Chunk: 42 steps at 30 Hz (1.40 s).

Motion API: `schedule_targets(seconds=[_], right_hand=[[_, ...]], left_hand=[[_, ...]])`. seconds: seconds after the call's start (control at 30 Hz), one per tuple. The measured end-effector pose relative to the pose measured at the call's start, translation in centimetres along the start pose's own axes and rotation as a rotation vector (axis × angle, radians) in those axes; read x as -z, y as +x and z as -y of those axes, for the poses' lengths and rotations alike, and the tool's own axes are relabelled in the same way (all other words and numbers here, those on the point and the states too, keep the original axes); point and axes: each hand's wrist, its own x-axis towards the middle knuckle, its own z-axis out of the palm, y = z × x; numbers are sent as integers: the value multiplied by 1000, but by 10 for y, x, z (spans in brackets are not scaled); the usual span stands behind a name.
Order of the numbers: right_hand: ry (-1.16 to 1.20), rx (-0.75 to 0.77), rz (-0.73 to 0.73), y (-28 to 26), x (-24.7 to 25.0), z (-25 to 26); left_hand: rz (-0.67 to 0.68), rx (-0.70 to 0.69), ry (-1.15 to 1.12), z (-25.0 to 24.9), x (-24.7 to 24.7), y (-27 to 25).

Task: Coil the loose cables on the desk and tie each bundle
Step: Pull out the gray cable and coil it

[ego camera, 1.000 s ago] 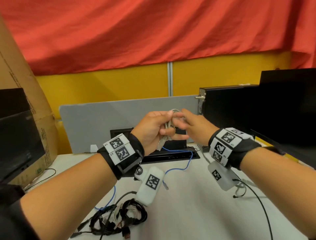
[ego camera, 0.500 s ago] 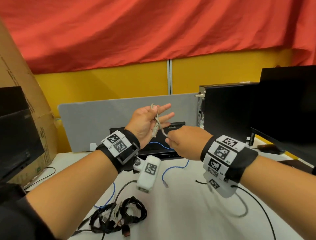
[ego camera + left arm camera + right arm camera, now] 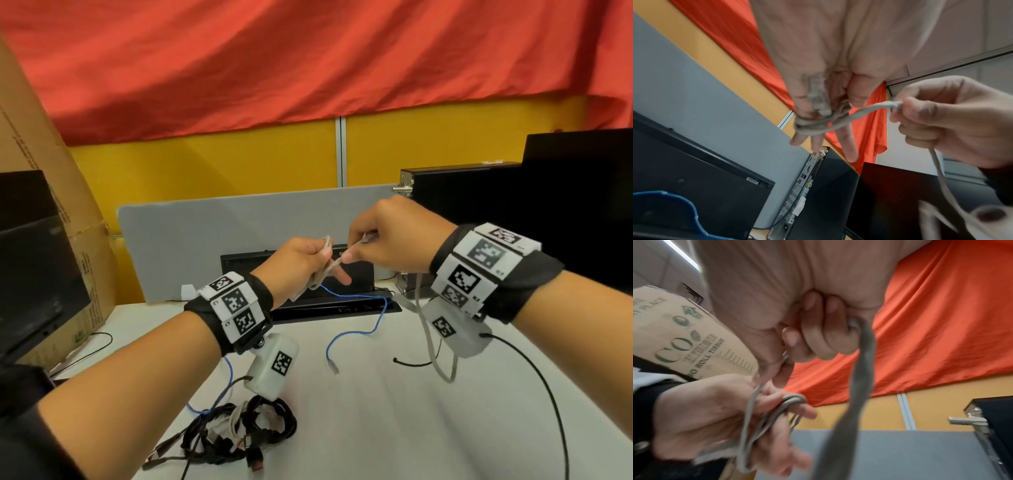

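Observation:
A grey cable (image 3: pixel 329 270) is looped several times round the straight fingers of my left hand (image 3: pixel 301 262), raised over the back of the desk. In the left wrist view its plug (image 3: pixel 818 97) lies along the fingers and the thumb (image 3: pixel 858 95) presses the loops (image 3: pixel 813 128). My right hand (image 3: pixel 387 240), just right of and slightly above the left, grips the same cable (image 3: pixel 869 109) in a fist. The free tail (image 3: pixel 428 329) hangs from it in a loop toward the desk. The right wrist view shows that fist (image 3: pixel 818 337) and the tail (image 3: pixel 863 356) close up, blurred.
On the white desk (image 3: pixel 376 428) lie a loose blue cable (image 3: pixel 375 325) and a tangle of black cables (image 3: pixel 246 431) at the near left. A grey partition (image 3: pixel 205 240), a computer tower (image 3: pixel 462 205), monitors (image 3: pixel 30 274) and a cardboard box (image 3: pixel 41 205) ring the back.
My right hand has risen from below the left hand to its upper right, drawing the grey cable over the left fingers. The left hand has dropped a little and turned.

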Motion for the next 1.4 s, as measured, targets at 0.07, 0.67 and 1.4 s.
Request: schedule_targets(seconds=[0.07, 0.67, 1.4], right_hand=[[0, -19, -84, 2, 3, -9], [417, -258, 5, -3, -75, -22], [864, -400, 515, -16, -17, 13]], left_hand=[[60, 26, -67, -3, -2, -6], [197, 31, -962, -15, -12, -14], [31, -73, 19, 1, -13, -4]])
